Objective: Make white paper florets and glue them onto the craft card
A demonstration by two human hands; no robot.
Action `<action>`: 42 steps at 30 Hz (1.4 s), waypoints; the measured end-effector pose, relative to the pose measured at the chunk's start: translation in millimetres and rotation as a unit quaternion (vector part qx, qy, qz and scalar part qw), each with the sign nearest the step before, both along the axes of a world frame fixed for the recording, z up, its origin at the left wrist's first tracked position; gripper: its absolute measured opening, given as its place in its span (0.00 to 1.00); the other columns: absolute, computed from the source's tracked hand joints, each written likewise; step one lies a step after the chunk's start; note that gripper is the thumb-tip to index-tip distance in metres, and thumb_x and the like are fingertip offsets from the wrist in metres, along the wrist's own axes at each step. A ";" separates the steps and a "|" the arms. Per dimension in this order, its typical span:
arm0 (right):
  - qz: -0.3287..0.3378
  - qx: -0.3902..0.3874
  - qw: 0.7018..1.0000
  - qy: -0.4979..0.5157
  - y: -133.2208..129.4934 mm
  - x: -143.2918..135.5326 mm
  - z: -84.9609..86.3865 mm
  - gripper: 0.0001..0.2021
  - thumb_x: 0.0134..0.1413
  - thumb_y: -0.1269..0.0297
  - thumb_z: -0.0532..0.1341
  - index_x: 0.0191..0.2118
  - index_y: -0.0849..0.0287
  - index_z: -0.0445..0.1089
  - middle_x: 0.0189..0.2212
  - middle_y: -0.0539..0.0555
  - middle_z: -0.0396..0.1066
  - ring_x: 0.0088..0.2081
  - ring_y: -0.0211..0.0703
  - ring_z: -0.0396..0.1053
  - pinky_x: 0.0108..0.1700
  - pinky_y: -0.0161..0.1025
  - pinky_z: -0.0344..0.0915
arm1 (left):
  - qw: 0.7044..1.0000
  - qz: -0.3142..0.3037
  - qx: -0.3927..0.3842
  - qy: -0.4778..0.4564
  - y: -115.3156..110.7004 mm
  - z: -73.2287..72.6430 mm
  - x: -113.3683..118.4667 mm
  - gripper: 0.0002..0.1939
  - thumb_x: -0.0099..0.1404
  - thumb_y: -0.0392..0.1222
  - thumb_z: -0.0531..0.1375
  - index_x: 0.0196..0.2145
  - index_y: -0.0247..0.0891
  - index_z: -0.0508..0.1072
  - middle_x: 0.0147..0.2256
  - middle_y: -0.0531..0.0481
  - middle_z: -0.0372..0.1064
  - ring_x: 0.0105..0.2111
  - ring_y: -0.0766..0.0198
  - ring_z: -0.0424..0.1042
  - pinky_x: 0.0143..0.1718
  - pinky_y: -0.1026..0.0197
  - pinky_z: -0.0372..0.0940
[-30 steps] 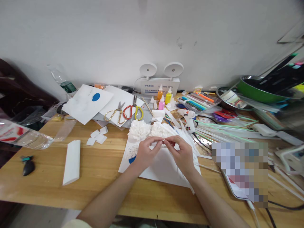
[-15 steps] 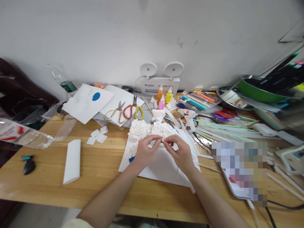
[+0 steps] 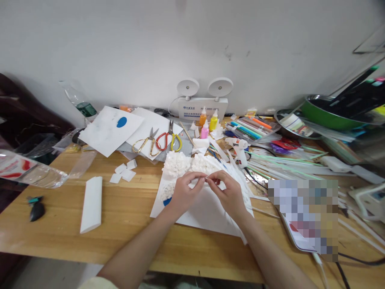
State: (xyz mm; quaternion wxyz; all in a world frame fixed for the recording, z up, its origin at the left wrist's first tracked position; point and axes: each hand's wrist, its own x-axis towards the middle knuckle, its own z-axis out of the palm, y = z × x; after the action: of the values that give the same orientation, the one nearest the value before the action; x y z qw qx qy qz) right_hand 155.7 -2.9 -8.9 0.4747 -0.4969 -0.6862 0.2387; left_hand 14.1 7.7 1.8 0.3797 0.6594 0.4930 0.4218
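My left hand [image 3: 189, 191] and my right hand [image 3: 226, 188] meet fingertip to fingertip above a white paper sheet [image 3: 207, 216]. Both are closed in a pinch on something tiny and pale, too small to name. Behind my fingers, two heaps of small white pieces [image 3: 177, 163] lie on the sheet's far part. A smaller cluster of white bits [image 3: 167, 192] sits left of my left hand, with a blue patch [image 3: 167, 201] just below it. Thin white paper strips [image 3: 239, 176] lie along the sheet's right side, beside my right hand.
Scissors with gold handles [image 3: 147, 143] and red-and-yellow-handled pliers [image 3: 170, 138] lie behind the sheet. Small paint bottles [image 3: 205, 130], a glue gun [image 3: 240, 149] and markers [image 3: 251, 127] are further right. A folded white paper [image 3: 92, 204] and paper squares [image 3: 124, 171] lie left. A phone-like device [image 3: 296, 237] is at right.
My hands stay almost in place, with only a slight shift of the fingertips on the tiny piece. Everything else on the table looks the same.
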 end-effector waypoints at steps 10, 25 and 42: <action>-0.034 -0.010 0.999 0.025 -2.8 -1.2 0.8 0.03 0.51 0.67 0.57 0.28 0.58 0.65 0.24 0.50 0.64 0.27 0.37 0.60 0.30 0.36 0.60 | 0.999 -0.019 -0.020 -0.033 -0.9 -3.2 0.1 0.07 0.57 0.39 0.57 0.33 0.37 0.73 0.33 0.47 0.72 0.36 0.62 0.70 0.38 0.62 0.65; -0.016 -0.014 0.998 0.065 -2.3 -1.0 3.4 0.02 0.49 0.67 0.59 0.31 0.57 0.69 0.26 0.51 0.66 0.27 0.36 0.62 0.31 0.36 0.61 | 0.996 -0.015 -0.051 -0.077 0.7 -4.9 0.1 0.08 0.57 0.41 0.57 0.32 0.35 0.73 0.33 0.47 0.73 0.35 0.63 0.71 0.39 0.62 0.64; -0.058 0.071 0.996 0.013 -1.9 -3.3 -3.4 0.02 0.51 0.70 0.57 0.31 0.57 0.65 0.27 0.51 0.64 0.30 0.38 0.63 0.32 0.37 0.62 | 0.992 -0.037 -0.087 -0.087 1.2 1.3 1.7 0.09 0.56 0.41 0.57 0.33 0.35 0.73 0.35 0.46 0.73 0.37 0.60 0.70 0.41 0.60 0.64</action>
State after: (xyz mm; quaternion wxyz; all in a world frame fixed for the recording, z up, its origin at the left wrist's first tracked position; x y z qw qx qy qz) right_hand 152.5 -4.7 -12.3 0.5309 -0.4976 -0.6650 0.1682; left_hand 15.7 8.9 3.1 0.4920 0.6024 0.4683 0.4191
